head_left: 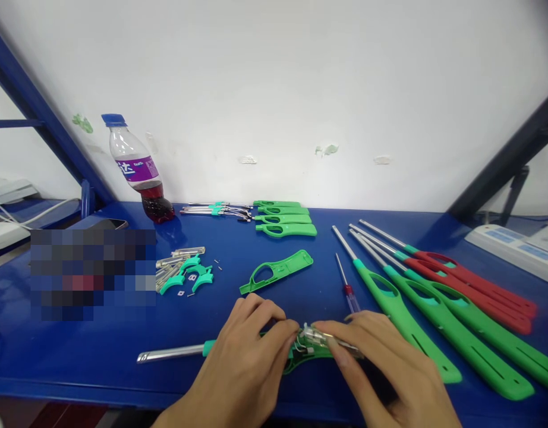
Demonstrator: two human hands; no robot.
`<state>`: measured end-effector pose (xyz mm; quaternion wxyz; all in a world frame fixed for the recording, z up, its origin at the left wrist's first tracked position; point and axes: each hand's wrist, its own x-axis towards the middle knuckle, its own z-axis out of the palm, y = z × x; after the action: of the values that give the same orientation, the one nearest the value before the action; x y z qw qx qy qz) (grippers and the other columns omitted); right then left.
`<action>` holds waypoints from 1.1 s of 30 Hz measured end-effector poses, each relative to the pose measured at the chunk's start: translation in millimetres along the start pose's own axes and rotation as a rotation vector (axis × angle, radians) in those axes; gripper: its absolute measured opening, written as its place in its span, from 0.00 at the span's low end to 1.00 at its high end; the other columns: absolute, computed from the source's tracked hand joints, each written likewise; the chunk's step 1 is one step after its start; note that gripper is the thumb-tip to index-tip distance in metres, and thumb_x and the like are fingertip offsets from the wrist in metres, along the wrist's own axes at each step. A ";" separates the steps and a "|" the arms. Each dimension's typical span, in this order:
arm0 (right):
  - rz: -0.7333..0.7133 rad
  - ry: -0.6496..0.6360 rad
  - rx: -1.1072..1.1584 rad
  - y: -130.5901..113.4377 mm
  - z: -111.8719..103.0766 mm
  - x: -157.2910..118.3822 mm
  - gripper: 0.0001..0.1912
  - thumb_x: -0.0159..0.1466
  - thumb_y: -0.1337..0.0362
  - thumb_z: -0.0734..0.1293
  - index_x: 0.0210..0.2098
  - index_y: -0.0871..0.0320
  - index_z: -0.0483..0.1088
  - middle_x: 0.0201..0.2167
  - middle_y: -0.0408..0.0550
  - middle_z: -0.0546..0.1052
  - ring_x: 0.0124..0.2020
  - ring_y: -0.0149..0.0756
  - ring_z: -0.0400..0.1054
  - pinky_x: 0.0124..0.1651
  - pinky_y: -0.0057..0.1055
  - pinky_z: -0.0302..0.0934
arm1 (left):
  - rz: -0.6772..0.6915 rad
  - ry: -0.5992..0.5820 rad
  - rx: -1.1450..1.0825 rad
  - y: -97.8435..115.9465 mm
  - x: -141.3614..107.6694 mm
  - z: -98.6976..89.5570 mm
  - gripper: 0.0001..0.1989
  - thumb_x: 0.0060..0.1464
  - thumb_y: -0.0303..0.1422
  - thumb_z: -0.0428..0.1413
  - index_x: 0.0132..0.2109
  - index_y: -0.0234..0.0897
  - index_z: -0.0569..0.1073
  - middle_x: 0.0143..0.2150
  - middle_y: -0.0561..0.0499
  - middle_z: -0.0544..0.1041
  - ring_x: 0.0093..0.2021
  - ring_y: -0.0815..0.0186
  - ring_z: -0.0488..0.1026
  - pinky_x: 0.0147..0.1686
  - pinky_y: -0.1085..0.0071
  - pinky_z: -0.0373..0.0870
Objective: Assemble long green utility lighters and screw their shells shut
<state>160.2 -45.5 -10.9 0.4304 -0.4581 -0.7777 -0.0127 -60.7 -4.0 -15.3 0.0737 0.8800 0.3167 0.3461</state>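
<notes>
An opened long-neck lighter [171, 353] lies crosswise at the table's front, its metal tube pointing left and its inner parts bare in the green half-shell [312, 355]. My left hand [249, 356] is closed around its middle, thumb and finger pinching at the inside parts. My right hand [385, 362] pinches a clear fuel tank [316, 336] over the shell. Whether the tank is seated there I cannot tell. A screwdriver [346, 288] lies just beyond my right hand. A loose green half-shell [278, 272] rests beyond my left hand, its inner side up.
Assembled green lighters [423, 318] and red lighters [474, 291] lie at right, near a power strip [515, 249]. Left are turquoise triggers [196, 270] and clear tanks [169, 267]. Metal tubes [211, 209] and green shells [285, 219] line the back beside a drink bottle [138, 172].
</notes>
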 end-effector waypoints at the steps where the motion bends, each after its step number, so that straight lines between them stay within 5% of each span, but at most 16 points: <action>1: 0.008 -0.002 0.007 0.1 0.1 0.1 0.09 0.76 0.65 0.65 0.51 0.52 0.78 0.37 0.43 0.83 0.38 0.33 0.80 0.44 0.28 0.75 | 0.001 -0.008 -0.008 -0.5 -0.1 -0.2 0.12 0.72 0.18 0.51 0.50 0.36 0.75 0.42 0.47 0.76 0.41 0.59 0.68 0.43 0.59 0.70; 33: -0.054 -0.047 0.067 3.3 0.6 3.1 0.13 0.75 0.70 0.66 0.54 0.51 0.78 0.38 0.40 0.84 0.39 0.32 0.81 0.45 0.26 0.75 | 0.024 0.010 -0.088 -1.4 -1.9 -4.4 0.14 0.71 0.16 0.49 0.51 0.37 0.74 0.43 0.48 0.76 0.40 0.61 0.67 0.42 0.62 0.69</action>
<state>161.6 -41.2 -10.4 0.4264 -0.4226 -0.7997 0.0123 -65.4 -4.4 -13.6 0.1067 0.8780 0.2907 0.3650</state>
